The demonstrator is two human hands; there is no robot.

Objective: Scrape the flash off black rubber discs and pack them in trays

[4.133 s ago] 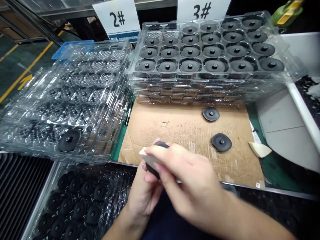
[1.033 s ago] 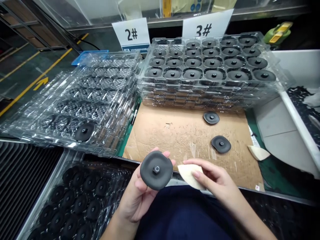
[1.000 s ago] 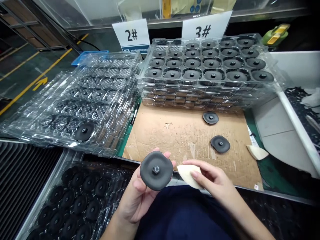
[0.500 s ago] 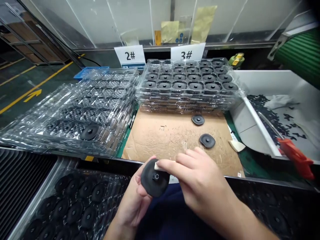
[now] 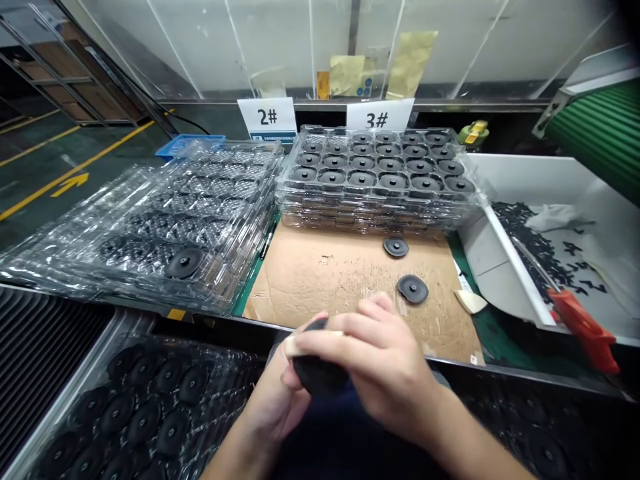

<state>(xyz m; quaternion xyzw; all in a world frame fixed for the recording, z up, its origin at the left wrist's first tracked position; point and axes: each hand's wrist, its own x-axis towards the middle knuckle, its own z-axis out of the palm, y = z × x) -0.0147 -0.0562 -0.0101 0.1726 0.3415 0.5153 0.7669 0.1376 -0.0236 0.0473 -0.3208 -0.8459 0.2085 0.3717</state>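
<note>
My left hand (image 5: 285, 397) grips a black rounded-square disc (image 5: 320, 375) in front of my body, just off the cardboard's near edge. The disc is tilted, and its upper part is hidden by fingers. Curled over it, my right hand (image 5: 375, 360) presses a small cream-coloured pad (image 5: 291, 347) under its index fingertip against the disc's left edge. Most of that pad is covered. On the cardboard sheet (image 5: 310, 267) lie two similar discs, a nearer one (image 5: 413, 289) and a farther one (image 5: 396, 247), each with a small central stub.
Clear trays of discs (image 5: 375, 207) are stacked behind the cardboard. More clear trays (image 5: 200, 220) stand left, one disc on top. To the right are a cream wedge (image 5: 471, 301), a white bin (image 5: 520, 260) of black scraps, and a red-handled tool (image 5: 585, 327). Below left sits another filled tray (image 5: 145, 400).
My right index fingertip and the cream pad have moved left across the disc to its edge. The disc has tilted, so its stub no longer shows. The view has shifted slightly.
</note>
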